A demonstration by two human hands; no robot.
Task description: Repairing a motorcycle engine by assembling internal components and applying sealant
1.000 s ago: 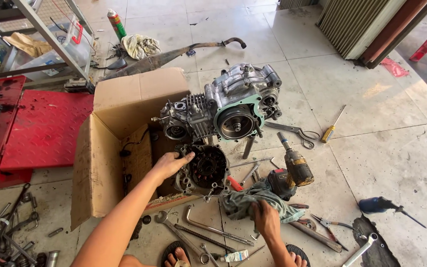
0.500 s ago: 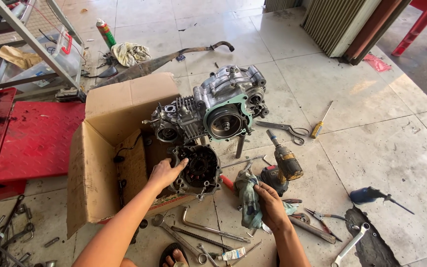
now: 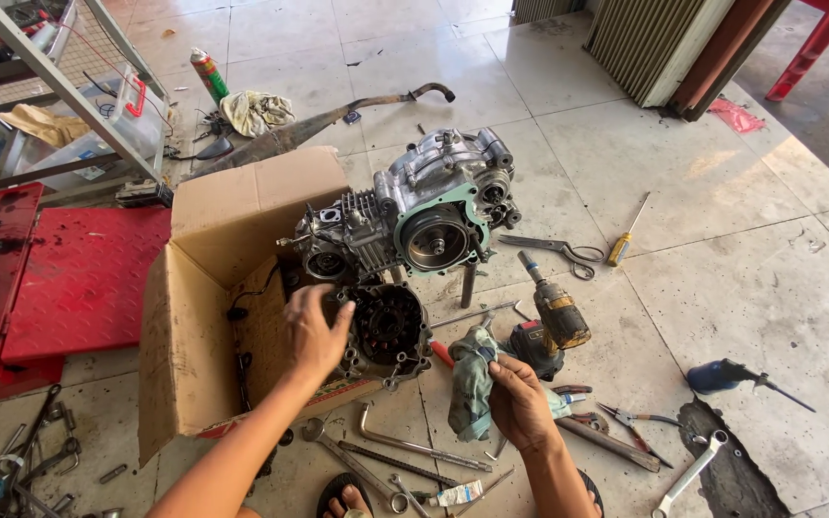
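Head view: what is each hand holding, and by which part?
Right hand grips the crumpled grey-green rag by its lower right side. Left hand clasps the dark round engine cover at its left edge.

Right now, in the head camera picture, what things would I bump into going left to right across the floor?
Red metal plate → cardboard box → left hand on the dark engine cover → right hand holding a rag → cordless drill → yellow-handled screwdriver → blue-handled tool.

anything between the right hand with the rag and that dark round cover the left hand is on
Nothing visible. The right hand holds the grey-green rag just right of the dark round engine cover, which the left hand grips; only bare tiled floor separates rag and cover.
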